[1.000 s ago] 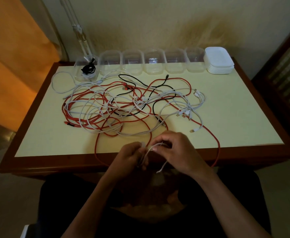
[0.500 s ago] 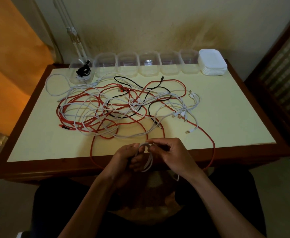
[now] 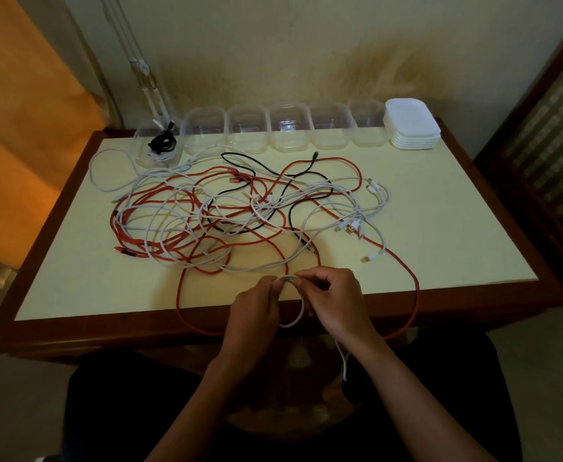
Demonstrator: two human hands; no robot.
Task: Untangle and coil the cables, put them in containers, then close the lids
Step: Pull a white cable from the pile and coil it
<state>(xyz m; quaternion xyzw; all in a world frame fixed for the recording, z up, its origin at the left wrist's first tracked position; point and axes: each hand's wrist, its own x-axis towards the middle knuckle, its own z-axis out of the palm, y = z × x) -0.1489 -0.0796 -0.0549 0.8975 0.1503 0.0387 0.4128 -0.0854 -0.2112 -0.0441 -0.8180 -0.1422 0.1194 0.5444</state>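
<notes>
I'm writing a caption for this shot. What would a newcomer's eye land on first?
First, the tangle of red, white and black cables sprawled across the middle of the table. Next, the left hand and right hand at the near edge, both pinching a white cable loop. Along the far edge stands a row of clear containers, with a stack of white lids at its right end.
</notes>
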